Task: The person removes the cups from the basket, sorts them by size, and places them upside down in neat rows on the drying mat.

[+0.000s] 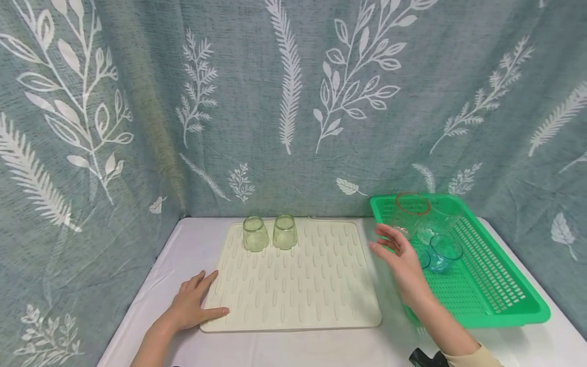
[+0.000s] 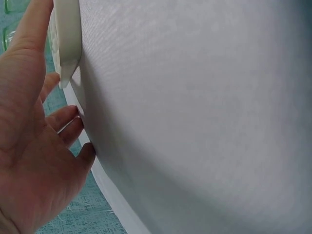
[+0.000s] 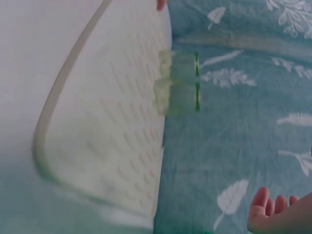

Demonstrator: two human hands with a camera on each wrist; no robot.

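Note:
My left hand (image 1: 189, 305) rests at the left edge of a cream ribbed drying mat (image 1: 316, 285), thumb over its front corner and fingers spread along the side. In the left wrist view the same hand (image 2: 44, 131) shows its palm beside the mat's edge, holding nothing. Two green glasses (image 1: 255, 234) stand side by side at the back left of the mat. My right hand (image 1: 403, 267) is raised between the mat and a green basket (image 1: 495, 270), fingers loosely bent and nothing in them. It partly covers a blue glass (image 1: 424, 259) in the basket.
Inside the basket, a second blue glass (image 1: 445, 252) sits near a red-rimmed clear glass (image 1: 412, 204) and another clear glass (image 1: 435, 219). White cloth (image 1: 192, 239) covers the table. A leaf-patterned curtain (image 1: 257, 102) hangs behind and along the sides.

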